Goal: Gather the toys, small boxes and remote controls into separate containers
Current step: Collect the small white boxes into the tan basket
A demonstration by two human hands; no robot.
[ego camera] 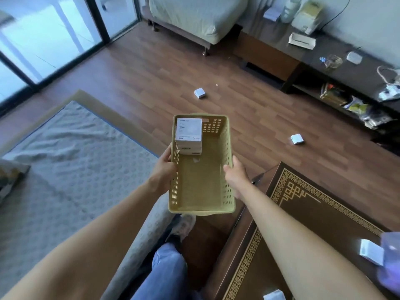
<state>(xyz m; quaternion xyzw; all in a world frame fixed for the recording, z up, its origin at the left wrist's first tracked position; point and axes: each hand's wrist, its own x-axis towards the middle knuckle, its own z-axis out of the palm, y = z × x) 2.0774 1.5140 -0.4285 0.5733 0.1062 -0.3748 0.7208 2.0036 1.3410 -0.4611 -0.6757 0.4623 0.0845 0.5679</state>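
Basket (201,187) in left hand (164,167) and right hand (236,175) holds perhaps two boxes (188,132).

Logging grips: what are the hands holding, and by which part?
The yellow basket: left hand grips its left rim, right hand its right rim.

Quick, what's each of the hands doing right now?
Left hand: grips the left wall of the yellow perforated plastic basket.
Right hand: grips the basket's right wall.
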